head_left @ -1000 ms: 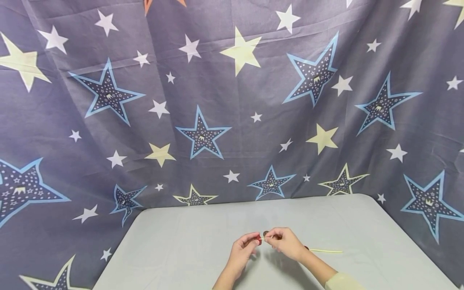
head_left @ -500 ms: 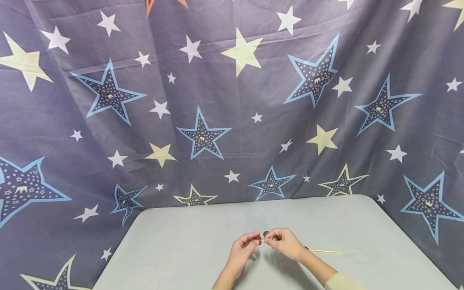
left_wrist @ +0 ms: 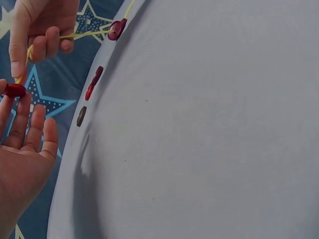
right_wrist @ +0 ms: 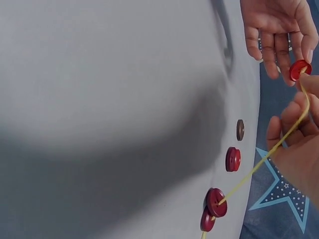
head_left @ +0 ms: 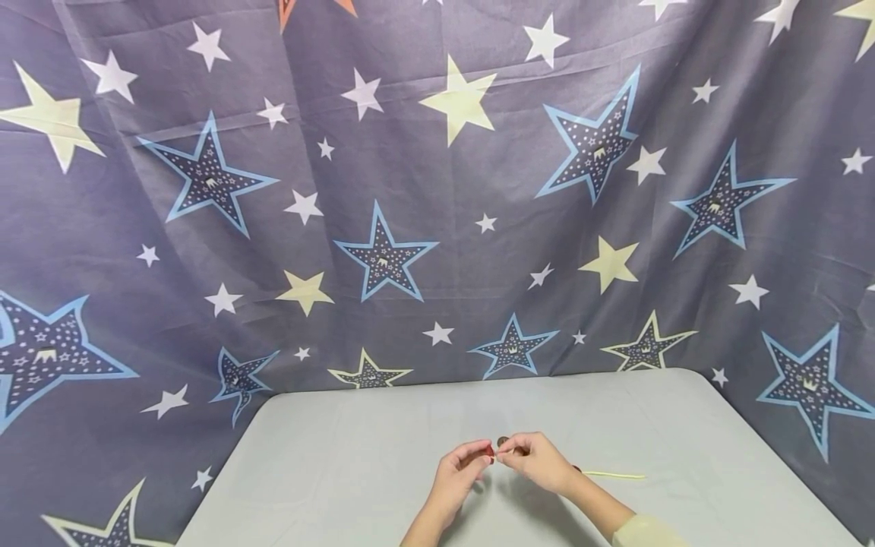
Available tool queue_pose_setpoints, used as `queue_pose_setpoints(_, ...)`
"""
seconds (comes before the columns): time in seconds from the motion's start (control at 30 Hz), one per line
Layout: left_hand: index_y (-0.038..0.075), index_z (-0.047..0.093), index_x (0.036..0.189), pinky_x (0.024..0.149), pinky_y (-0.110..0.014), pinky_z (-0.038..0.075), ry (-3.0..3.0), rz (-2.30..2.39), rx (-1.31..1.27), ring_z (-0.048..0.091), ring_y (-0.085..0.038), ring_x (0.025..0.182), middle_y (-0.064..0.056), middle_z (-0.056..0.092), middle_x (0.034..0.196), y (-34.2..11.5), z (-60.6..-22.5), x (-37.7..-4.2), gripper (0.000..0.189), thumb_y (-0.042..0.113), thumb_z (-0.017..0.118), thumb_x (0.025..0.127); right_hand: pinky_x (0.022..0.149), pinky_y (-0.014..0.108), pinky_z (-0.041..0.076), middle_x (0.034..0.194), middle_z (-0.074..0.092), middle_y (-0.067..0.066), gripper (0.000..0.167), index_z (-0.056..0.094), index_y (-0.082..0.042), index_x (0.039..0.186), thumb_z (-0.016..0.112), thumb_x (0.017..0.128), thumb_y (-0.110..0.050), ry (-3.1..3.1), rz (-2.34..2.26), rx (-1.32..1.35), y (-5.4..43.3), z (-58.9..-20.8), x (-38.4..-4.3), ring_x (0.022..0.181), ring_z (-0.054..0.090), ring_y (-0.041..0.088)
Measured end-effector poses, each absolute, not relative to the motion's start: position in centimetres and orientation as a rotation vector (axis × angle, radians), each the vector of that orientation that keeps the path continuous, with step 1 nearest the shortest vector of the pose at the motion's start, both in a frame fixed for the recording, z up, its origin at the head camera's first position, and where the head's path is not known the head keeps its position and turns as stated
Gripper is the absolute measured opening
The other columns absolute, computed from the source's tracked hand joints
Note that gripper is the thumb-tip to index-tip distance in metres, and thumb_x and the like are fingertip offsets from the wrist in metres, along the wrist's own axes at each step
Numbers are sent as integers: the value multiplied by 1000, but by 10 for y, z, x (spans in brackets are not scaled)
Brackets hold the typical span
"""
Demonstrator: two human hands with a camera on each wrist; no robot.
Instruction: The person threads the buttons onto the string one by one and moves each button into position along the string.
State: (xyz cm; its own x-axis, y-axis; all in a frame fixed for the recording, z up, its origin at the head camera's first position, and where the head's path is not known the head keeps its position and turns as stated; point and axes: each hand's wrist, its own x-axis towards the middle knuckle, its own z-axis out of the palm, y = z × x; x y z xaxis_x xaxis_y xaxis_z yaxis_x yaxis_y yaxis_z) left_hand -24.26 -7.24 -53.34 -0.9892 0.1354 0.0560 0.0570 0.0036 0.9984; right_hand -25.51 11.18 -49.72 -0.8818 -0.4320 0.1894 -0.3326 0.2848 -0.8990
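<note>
Pinching red button [right_wrist: 298, 69] above the table [head_left: 355, 456]: left hand [head_left: 456, 475] | right hand [head_left: 536, 460] grips yellow cord [right_wrist: 259, 163] at the button's face | gap between the hands has narrowed within the last second | threading seems under way, cord's passage through unclear

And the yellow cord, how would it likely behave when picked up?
The yellow cord is probably floppy, since it curves by the right hand. Its thinness suggests it's light. Lifting it could drag the dark red button, which looks threaded on it.
</note>
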Motion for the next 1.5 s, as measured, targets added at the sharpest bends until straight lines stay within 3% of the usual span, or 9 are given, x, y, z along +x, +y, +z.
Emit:
queue_pose_setpoints(0.17, 2, 62, 116, 75, -27, 50, 2178, 2171, 211, 61, -6, 86, -11, 67, 109, -72, -534, -242, 34, 17, 64, 86, 49, 15, 31, 61, 46, -5, 16, 70, 1, 88, 66, 85, -14, 2475, -1646, -712, 112, -496, -255, 53, 36, -2)
queue_pose_setpoints(0.4, -1, 60, 118, 73, -25, 50, 2178, 2173, 224, 61, -5, 86, -9, 68, 108, -72, -535, -243, 36, 17, 63, 86, 49, 15, 32, 63, 45, 0, 14, 65, 8, 90, 60, 87, -5, 2508, -1643, -667, 109, -464, -235, 53, 37, -1)
queue_pose_setpoints(0.73, 0, 62, 115, 71, -22, 50, 2181, 2208, 367, 61, -4, 83, 3, 68, 99, -73, -539, -242, 38, 22, 66, 84, 48, 15, 33, 64, 49, -1, 14, 62, 12, 88, 60, 85, -2, 2467, -1686, -676, 107, -461, -232, 53, 39, -1)
queue_pose_setpoints(1.0, 2, 62, 116, 74, -20, 50, 2144, 2174, 234, 61, -7, 89, -14, 66, 112, -71, -537, -243, 35, 17, 67, 85, 48, 15, 32, 64, 50, -2, 12, 63, 9, 88, 60, 85, -2, 2487, -1679, -654, 106, -479, -243, 52, 38, -2)
queue_pose_setpoints(1.2, 3, 62, 116, 75, -20, 49, 2153, 2164, 250, 61, -7, 93, -13, 65, 114, -71, -536, -243, 33, 17, 65, 86, 48, 15, 34, 66, 53, -1, 13, 64, 4, 89, 63, 85, -8, 2474, -1704, -641, 107, -497, -255, 53, 40, -2)
queue_pose_setpoints(1.5, 3, 62, 117, 76, -20, 49, 2155, 2156, 269, 60, -9, 95, -13, 65, 115, -72, -535, -242, 35, 19, 66, 86, 48, 15, 34, 65, 52, 0, 14, 64, 4, 88, 63, 86, -10, 2502, -1673, -663, 106, -494, -254, 53, 40, -2)
